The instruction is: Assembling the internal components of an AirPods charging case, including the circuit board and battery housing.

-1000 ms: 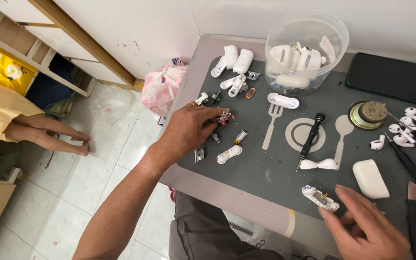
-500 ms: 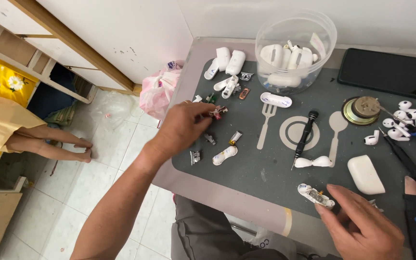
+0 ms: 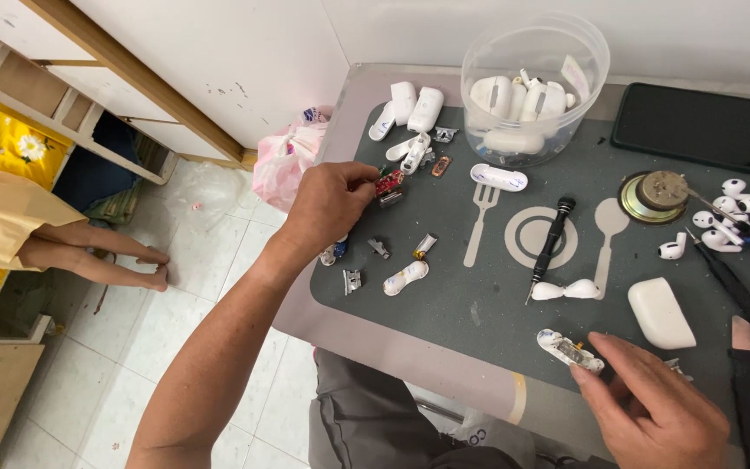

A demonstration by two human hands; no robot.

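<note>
fingers of the left hand are pinching a tiny red part near the far left side of the dark grey mat. the hand is closing tight on it. the part is looking very light and stiff, and easy to lose or snap, so holding it by its edges is looking best. the right hand is lying half open near the front edge, its fingertips touching an opened white earbud piece but not gripping it. a black screwdriver is lying in the middle of the mat. a clear tub of white cases is sitting at the back. the mat is looking flat and a bit grippy. the floor is being white tile, with a pink bag below the table.
</note>
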